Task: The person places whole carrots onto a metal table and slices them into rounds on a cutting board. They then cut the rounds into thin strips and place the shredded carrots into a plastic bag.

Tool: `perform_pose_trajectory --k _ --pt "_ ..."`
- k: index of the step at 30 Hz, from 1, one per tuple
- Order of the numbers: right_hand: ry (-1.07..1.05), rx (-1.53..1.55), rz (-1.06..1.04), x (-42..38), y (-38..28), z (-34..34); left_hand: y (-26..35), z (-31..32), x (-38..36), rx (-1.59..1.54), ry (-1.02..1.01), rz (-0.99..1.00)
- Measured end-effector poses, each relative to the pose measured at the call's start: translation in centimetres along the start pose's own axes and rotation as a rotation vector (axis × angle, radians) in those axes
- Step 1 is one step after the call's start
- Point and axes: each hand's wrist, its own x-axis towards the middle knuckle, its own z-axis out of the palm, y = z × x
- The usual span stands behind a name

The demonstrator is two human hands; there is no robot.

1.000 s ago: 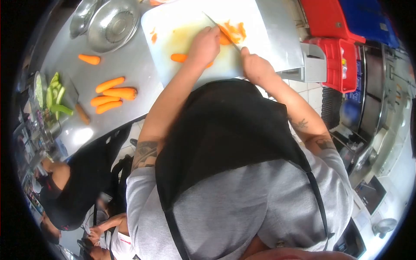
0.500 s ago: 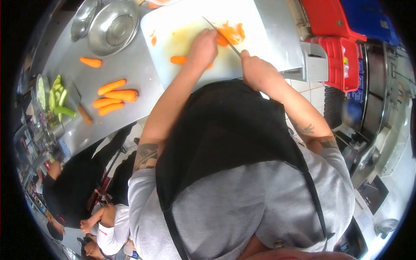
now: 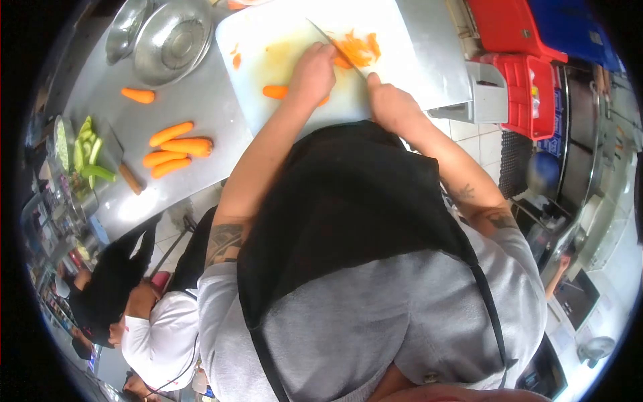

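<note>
My right hand [image 3: 394, 104] is closed round the handle of a kitchen knife [image 3: 339, 49], whose blade slants up and left over a white cutting board [image 3: 395, 84]. Just left of the blade, my left hand [image 3: 313, 75] is curled against a piece of carrot [image 3: 342, 63], its fingertips mostly hidden. Thin carrot slices [image 3: 362, 45] lie heaped on the blade's right side. Another carrot [image 3: 274, 92] rests on the board, partly covered by my left wrist. A few small carrot scraps [image 3: 236, 61] lie near the board's left edge.
On the metal table [image 3: 221, 127], several whole carrots [image 3: 187, 146] lie left of the board. Farther left are a second knife [image 3: 130, 179] and green vegetable pieces [image 3: 90, 151]. Metal bowls [image 3: 173, 43] stand behind. A red crate [image 3: 519, 124] is at right. Other people [image 3: 167, 331] are at lower left.
The knife and my right hand have shifted slightly left and up. My left hand keeps its place by the blade. At lower left, other people have moved, and an arm now shows at far right.
</note>
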Motion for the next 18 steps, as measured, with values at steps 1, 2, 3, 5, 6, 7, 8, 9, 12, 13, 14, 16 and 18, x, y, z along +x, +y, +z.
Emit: perform_pose_trajectory --k 1,2,3,5,6,7,8,9,12,13,14,16,18 --pt "0.011 -0.013 -0.003 0.0 -0.4 -0.3 0.0 -0.1 -0.3 -0.013 0.006 0.001" --pt "-0.018 -0.010 0.005 -0.7 -0.7 -0.8 0.0 -0.2 -0.2 -0.027 0.014 0.008" --pt "-0.042 -0.015 0.009 -1.8 -1.4 -2.3 -0.1 -0.2 0.2 -0.030 0.025 0.010" --pt "-0.062 -0.015 0.017 -2.2 -1.5 -2.3 -0.1 0.0 0.0 -0.043 0.038 -0.001" --pt "-0.053 -0.011 0.020 -1.7 -0.8 -0.8 -0.2 0.0 0.0 -0.036 0.014 -0.011" --pt "-0.043 -0.008 0.024 -1.2 -0.5 0.0 -0.2 -0.1 0.0 -0.030 -0.010 -0.019" --pt "-0.027 -0.002 0.019 -0.7 -0.2 0.2 -0.2 -0.2 0.1 -0.024 -0.033 -0.027" --pt "-0.011 0.003 0.010 -0.2 -0.3 0.0 -0.1 -0.3 0.2 -0.022 -0.021 -0.023" --pt "-0.042 -0.003 0.039 -1.1 -1.5 -1.7 0.1 -0.3 -0.1 -0.001 -0.009 -0.013" --pt "-0.059 -0.019 0.055 -1.5 -1.9 -2.7 -0.1 0.2 0.2 0.015 0.006 -0.012" --pt "-0.070 -0.022 0.060 -1.9 -2.0 -2.7 -0.4 0.6 0.1 0.029 0.017 -0.016" --pt "-0.100 -0.030 0.066 -2.4 -2.0 -2.3 -0.2 0.4 0.1 0.007 0.021 -0.006" --pt "-0.048 -0.018 0.050 -1.2 -1.6 -0.8 -0.2 0.1 0.0 0.000 0.009 -0.002"
